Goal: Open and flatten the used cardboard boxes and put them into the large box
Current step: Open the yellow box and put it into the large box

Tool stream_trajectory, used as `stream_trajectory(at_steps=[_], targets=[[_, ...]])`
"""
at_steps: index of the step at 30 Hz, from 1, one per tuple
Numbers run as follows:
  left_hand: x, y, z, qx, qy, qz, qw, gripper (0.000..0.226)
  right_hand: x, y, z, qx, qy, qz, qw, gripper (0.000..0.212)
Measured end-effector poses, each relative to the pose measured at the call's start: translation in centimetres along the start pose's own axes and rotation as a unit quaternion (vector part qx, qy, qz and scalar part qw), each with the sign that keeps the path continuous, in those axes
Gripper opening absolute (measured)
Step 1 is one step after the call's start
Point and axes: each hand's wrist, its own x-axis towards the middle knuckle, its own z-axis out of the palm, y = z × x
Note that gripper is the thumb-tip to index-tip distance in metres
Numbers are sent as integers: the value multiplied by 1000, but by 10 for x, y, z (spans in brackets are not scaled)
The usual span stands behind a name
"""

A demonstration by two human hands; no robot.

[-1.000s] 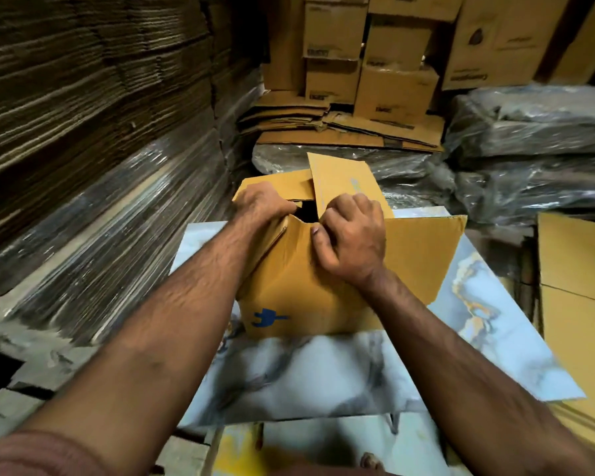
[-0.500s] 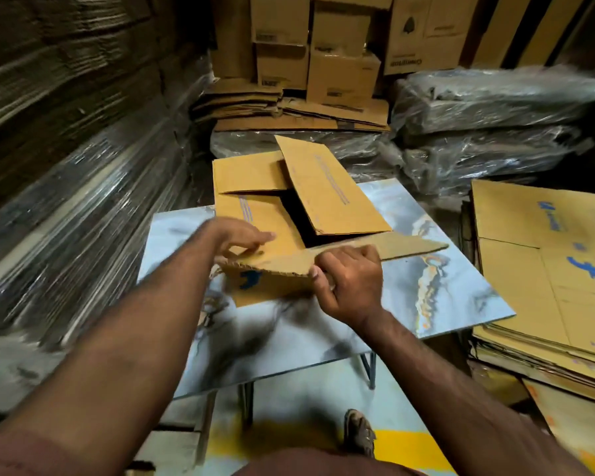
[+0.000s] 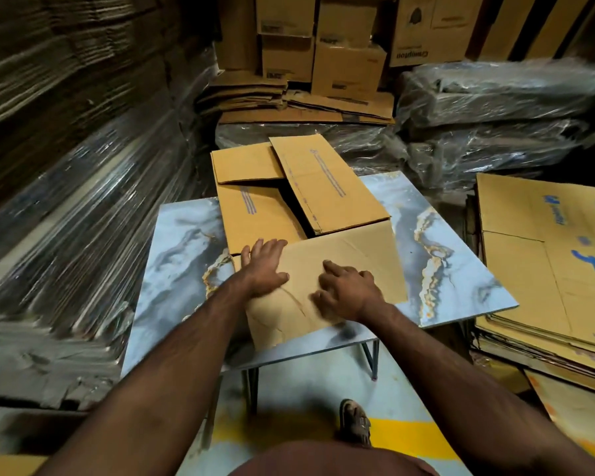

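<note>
Item: cardboard box (image 3: 310,235), used, brown corrugated, blue print on flaps. Location: marble-patterned table (image 3: 182,269), middle of the top; far flaps overhang the far edge, near panel reaches the near edge.

Condition: collapsed almost flat; far flaps splayed open, one lying slanted across the others; near panel creased and scuffed.

Hands: left hand (image 3: 265,266) flat on the left part of the near panel, fingers spread, pressing, holding nothing. Right hand (image 3: 347,290) on the same panel just beside it, fingers bent at the knuckles with tips down on the board; pressing it seems, not gripping.

Handling, by judgement: light, stiff along the flutes, bends readily at scored folds, not fragile. Surface dry, likely to slide on the glossy top. Best taken by two opposite long edges, flaps tucked.

Adjacent: flattened cardboard stack (image 3: 547,266), past the table's right edge.
</note>
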Motion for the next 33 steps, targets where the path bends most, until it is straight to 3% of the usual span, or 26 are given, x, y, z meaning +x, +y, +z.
stream_trajectory(at_steps=[2,7,9,12,14,19,21,23,26,31,33], targets=[[-3,1,1,-11,-11,3,1000,78,5,-3,-1,13,41,16,999,46],[-4,7,-11,-5,-51,-4,999,60,22,-22,-29,115,284,16,952,55],[0,9,-17,-20,-52,-26,998,46,37,-28,-49,144,300,8,943,50],[9,14,-28,-33,-23,-49,998,39,77,-31,-66,225,232,6,946,47],[16,15,-28,0,-4,-78,997,32,102,-34,-73,288,174,10,942,63],[28,11,-16,27,14,-144,989,63,131,-53,-76,422,108,6,900,52],[33,12,-14,36,0,-174,984,68,136,-56,-71,460,98,9,882,61],[38,15,-15,51,-17,-189,980,74,144,-51,-59,443,73,17,893,69],[49,9,-19,57,-44,-200,977,87,150,-43,-47,427,15,25,904,63],[64,0,-17,110,34,-194,974,57,154,-46,-47,374,-2,37,927,58],[71,-1,-18,129,32,-202,970,65,152,-56,-48,318,-17,46,947,59]])
